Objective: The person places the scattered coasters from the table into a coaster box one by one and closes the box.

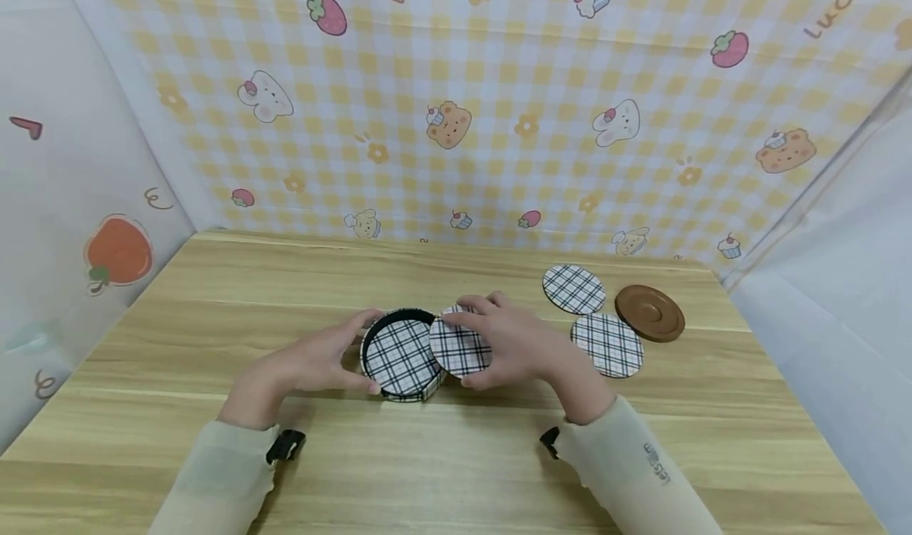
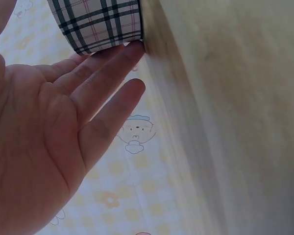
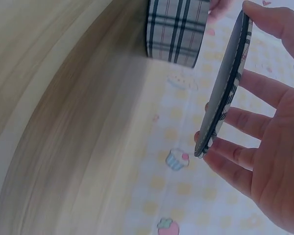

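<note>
A round plaid coaster holder (image 1: 412, 396) with a dark inner wall stands on the table, and a plaid coaster (image 1: 400, 354) lies inside it. My left hand (image 1: 317, 361) grips the holder from its left side, thumb at the front and fingers behind. In the left wrist view, fingertips touch the lower edge of the holder (image 2: 103, 24). Beside the holder's right rim, my right hand (image 1: 516, 341) pinches another plaid coaster (image 1: 456, 347) by its edge. The right wrist view shows this coaster (image 3: 224, 88) tilted up, its plain underside apart from the holder wall (image 3: 176, 32).
To the right on the wooden table (image 1: 470, 472) lie two more plaid coasters, a back one (image 1: 573, 288) and a front one (image 1: 607, 345). A brown round wooden coaster (image 1: 649, 313) is next to them. A patterned cloth (image 1: 499, 179) hangs behind the table.
</note>
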Tool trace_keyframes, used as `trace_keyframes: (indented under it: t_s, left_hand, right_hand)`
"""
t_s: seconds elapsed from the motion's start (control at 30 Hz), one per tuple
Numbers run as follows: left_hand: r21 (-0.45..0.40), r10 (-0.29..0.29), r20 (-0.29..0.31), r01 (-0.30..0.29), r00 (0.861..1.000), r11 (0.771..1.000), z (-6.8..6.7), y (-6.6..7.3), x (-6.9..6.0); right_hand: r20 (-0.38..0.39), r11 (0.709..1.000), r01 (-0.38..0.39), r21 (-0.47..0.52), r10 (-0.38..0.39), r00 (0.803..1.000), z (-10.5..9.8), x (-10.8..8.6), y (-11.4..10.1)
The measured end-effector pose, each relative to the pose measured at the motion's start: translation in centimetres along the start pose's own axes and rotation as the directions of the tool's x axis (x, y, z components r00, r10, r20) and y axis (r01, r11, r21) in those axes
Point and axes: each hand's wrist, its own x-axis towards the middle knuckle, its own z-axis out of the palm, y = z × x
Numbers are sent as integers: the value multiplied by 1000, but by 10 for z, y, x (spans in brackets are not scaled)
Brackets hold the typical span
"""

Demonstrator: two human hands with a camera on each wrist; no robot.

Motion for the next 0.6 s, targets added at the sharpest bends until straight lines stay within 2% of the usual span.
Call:
trace_keyframes:
  t_s: [0.4,0.6]
  left_hand:
    - [-53,34,17,-34,999,998,-1,0,2]
    - [-51,28,23,-27,999,998,-1,-1,2]
  right_hand:
    - [12,997,80,-11,-80,997,5,32,-24]
    - [42,995,98,-16,-97,994,10,44,-34]
